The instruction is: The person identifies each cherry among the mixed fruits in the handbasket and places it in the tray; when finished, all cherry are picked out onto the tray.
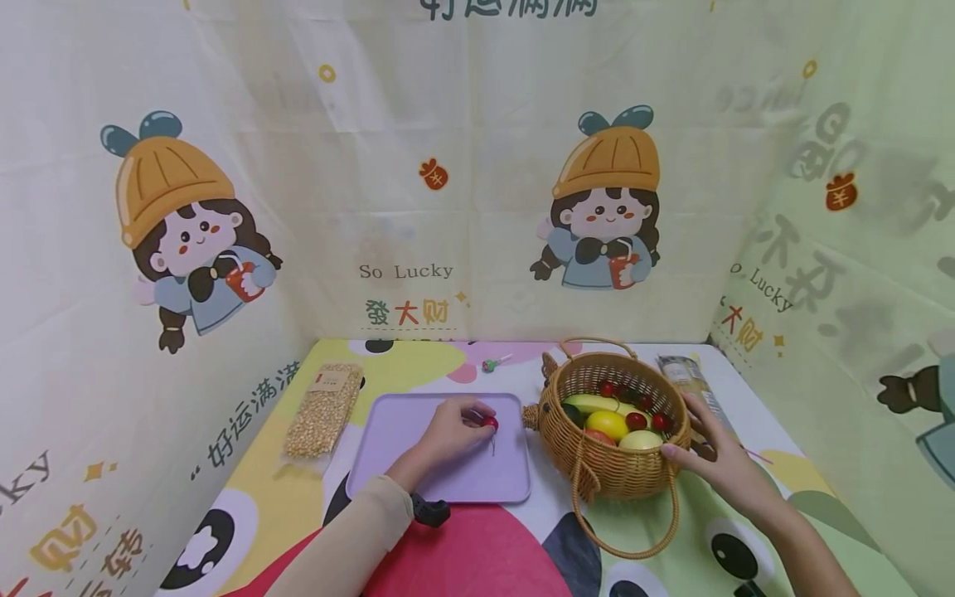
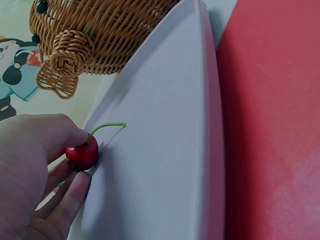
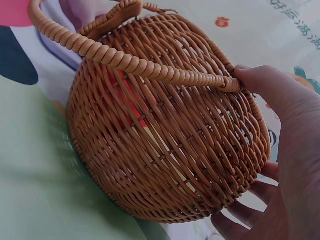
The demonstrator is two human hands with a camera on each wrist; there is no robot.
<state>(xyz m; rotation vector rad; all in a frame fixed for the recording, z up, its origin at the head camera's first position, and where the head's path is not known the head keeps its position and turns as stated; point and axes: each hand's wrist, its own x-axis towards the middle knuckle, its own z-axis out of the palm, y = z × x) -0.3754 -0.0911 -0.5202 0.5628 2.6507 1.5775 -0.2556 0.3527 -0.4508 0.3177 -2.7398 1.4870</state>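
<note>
A red cherry [image 2: 82, 154] with a green stem is pinched between the thumb and fingers of my left hand [image 1: 453, 431], low over the purple tray [image 1: 366, 464]. In the left wrist view the stem points out over the tray. My right hand [image 1: 719, 460] grips the right side of a brown wicker basket [image 1: 619, 477], thumb at the rim and fingers spread round the outer wall. Inside the basket lie a yellow lemon [image 1: 608, 425], a banana [image 1: 593, 403], a pale round fruit [image 1: 641, 439] and several cherries [image 1: 636, 421]. One basket handle [image 1: 675, 522] hangs down in front.
A bag of corn kernels [image 1: 326, 410] lies left of the tray. Behind the basket is another clear packet [image 1: 686, 377]. A small green-and-pink item [image 1: 490, 365] lies at the back of the patterned tablecloth [image 1: 477, 551]. Printed cloth [image 1: 492, 124] hangs around the table.
</note>
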